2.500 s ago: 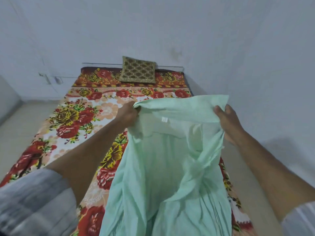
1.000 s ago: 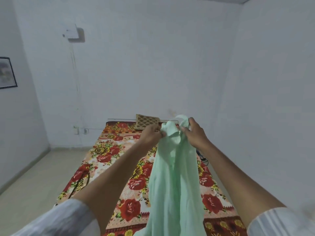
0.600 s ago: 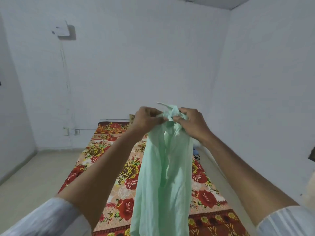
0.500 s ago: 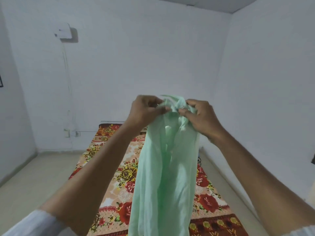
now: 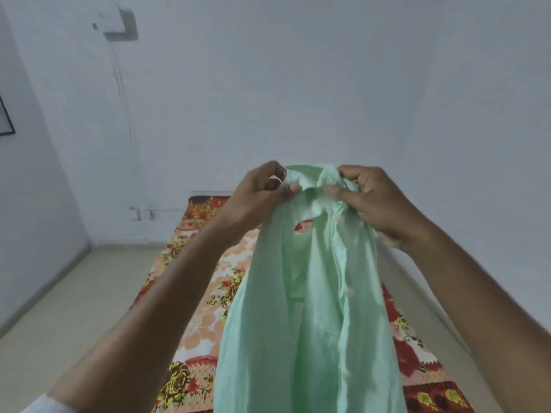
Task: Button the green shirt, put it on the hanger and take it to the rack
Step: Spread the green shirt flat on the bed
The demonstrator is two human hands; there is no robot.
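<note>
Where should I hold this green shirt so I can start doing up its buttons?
Hold the green shirt at the collar, one front edge per hand, coming from above. The left hand and right hand already pinch it there, so the body hangs straight, the front is open between them, and the button row runs down the right-hand edge.

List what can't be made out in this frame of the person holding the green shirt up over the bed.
- Top button: head view, blurred and covered by the right hand and left hand at the collar of the green shirt; fastened or not, cannot tell.
- Shirt hem: cut off by the bottom edge.
- Hanger and rack: none in view.
- Floral bedspread: its middle is hidden behind the shirt.
</note>
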